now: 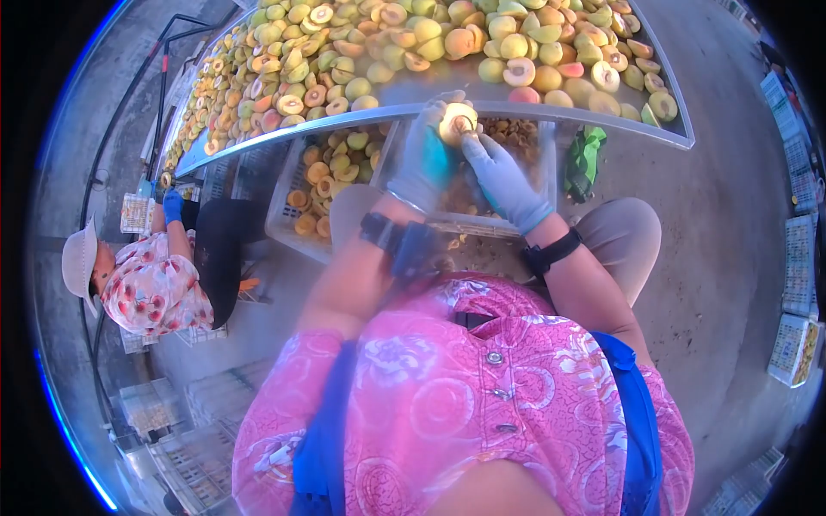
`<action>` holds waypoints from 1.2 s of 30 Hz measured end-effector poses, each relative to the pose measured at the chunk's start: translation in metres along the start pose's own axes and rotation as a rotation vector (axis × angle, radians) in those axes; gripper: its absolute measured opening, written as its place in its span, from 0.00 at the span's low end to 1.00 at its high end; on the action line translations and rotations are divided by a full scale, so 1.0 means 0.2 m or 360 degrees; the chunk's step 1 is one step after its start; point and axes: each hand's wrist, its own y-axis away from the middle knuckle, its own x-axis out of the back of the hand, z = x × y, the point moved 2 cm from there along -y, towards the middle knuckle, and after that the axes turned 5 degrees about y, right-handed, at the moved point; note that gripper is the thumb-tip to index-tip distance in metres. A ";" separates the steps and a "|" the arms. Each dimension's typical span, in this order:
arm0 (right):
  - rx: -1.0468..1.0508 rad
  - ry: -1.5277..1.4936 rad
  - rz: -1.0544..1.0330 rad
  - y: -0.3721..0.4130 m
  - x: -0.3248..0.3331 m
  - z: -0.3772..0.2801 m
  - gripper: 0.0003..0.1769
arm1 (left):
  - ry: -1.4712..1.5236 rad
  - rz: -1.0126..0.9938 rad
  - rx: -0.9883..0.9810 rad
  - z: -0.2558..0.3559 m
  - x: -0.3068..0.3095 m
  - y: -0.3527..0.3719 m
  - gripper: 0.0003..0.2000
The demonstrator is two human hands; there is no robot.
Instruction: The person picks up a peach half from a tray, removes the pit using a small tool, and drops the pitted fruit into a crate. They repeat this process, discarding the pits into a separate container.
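Just at the near edge of the metal table, my left hand [423, 162], in a pale glove with a teal patch, is closed around a peach half [451, 130]. Its cut face, with a brown centre, is turned toward me. My right hand [509, 179], also gloved, has its fingers pinched together at the middle of that cut face. Whatever those fingers hold, if anything, is too small to make out. Many whole and halved peaches [344, 64] are heaped on the table in front of both hands.
Below the table edge stand a crate of peach halves [288, 225] and a crate of brown pits or scraps [490, 225]. A green bag [585, 163] lies to the right. A co-worker in a hat [146, 284] sits at left. Crates [793, 348] line the right side.
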 end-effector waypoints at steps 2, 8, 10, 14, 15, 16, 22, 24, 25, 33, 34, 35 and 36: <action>-0.0009 0.0023 0.0012 0.01 0.01 -0.02 0.20 | -0.0083 0.0014 -0.0039 0.00 -0.03 0.02 0.19; -0.0025 0.0052 -0.0165 0.01 0.01 -0.01 0.23 | -0.0338 0.0096 -0.0337 -0.04 -0.05 0.05 0.16; 0.0179 0.0300 -0.0029 0.04 -0.01 -0.04 0.25 | -0.0453 0.0053 -0.0444 -0.03 -0.07 0.08 0.15; 0.0194 0.0270 -0.0177 0.06 0.00 -0.04 0.27 | -0.0543 0.0087 -0.0320 0.03 -0.03 0.05 0.19; 0.0082 0.0290 -0.0263 0.07 0.01 -0.05 0.27 | -0.0486 0.0057 -0.0158 0.05 -0.02 0.04 0.23; -0.0036 0.0308 -0.0349 0.08 0.00 -0.04 0.26 | -0.0425 0.0031 0.0007 0.06 -0.02 0.04 0.27; 0.0144 0.0303 -0.0256 0.00 -0.03 0.09 0.24 | -0.1050 0.0098 -0.0275 0.06 -0.02 0.06 0.34; -0.0004 0.0242 -0.0334 0.04 -0.01 0.05 0.23 | -0.0971 0.0039 -0.0159 0.07 -0.03 0.08 0.34; -0.0150 0.0183 -0.0413 0.06 -0.01 0.03 0.22 | -0.0891 -0.0019 -0.0048 0.08 -0.04 0.09 0.35; -0.0719 -0.0679 -0.0949 0.07 0.02 0.10 0.19 | -0.1279 -0.0175 0.0045 0.11 -0.04 0.13 0.35; -0.0771 -0.0876 -0.1128 0.07 0.01 0.10 0.20 | -0.1196 -0.0180 0.0141 0.12 -0.03 0.13 0.35; -0.0775 -0.0870 -0.1131 0.06 0.01 0.12 0.20 | -0.1192 -0.0178 0.0137 0.13 -0.03 0.14 0.35; -0.0765 -0.1090 -0.1315 0.05 -0.01 0.13 0.20 | -0.1035 -0.0219 0.0118 0.13 -0.04 0.14 0.34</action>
